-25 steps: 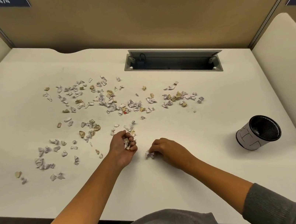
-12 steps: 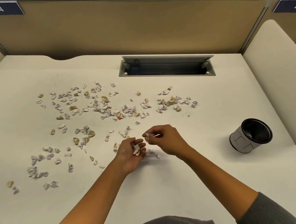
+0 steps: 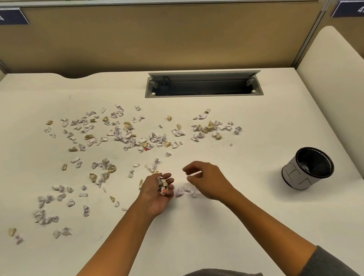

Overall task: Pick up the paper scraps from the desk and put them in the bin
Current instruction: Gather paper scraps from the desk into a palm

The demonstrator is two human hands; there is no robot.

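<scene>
Gathering stage: left hand [image 3: 159,195] is cupped around a small wad of scraps [image 3: 163,185], right hand [image 3: 203,178] pinches one white scrap [image 3: 194,174]. Most paper scraps [image 3: 128,136] sit scattered across the desk [image 3: 249,222]. Next I'd guess: pass it over, keep collecting, then dump in the bin [image 3: 307,167] at right.
</scene>
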